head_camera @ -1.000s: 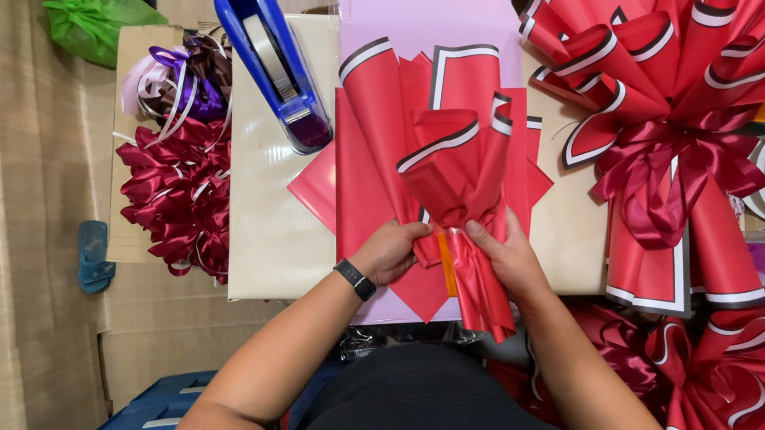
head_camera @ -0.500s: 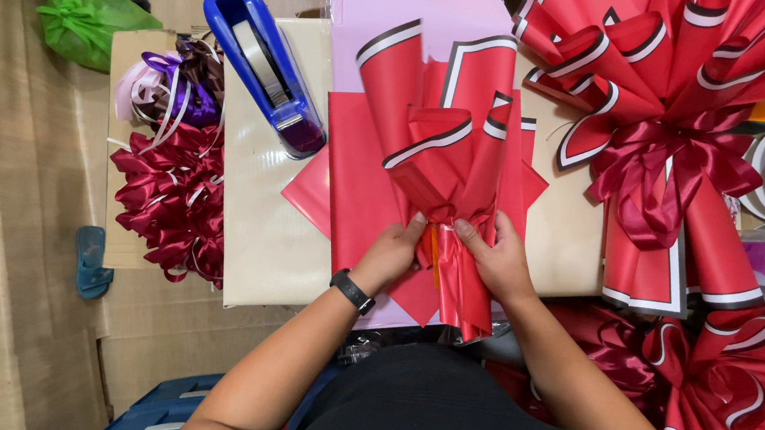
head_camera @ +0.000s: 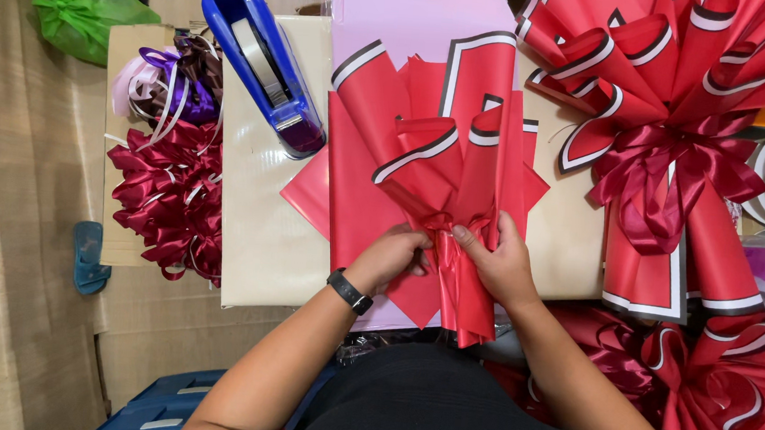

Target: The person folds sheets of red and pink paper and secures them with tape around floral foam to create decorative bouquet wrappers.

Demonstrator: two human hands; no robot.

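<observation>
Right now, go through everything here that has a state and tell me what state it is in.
Red wrapping paper: fanned open at top, gathered at the waist by both hands.
Left hand: pinching the gathered paper.
Right hand: closed round the gathered paper.
Finished red bouquet wrap: tied with a ribbon bow.
Blue tape dispenser: lying on the table, tape roll loaded.
Green bag: knotted shut.

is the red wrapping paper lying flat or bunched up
Bunched. The red wrapping paper is pinched to a narrow waist between both hands, left hand and right hand, and fans out above.

Red black-edged wrapping paper [head_camera: 423,164], gathered, fanned open.
</observation>
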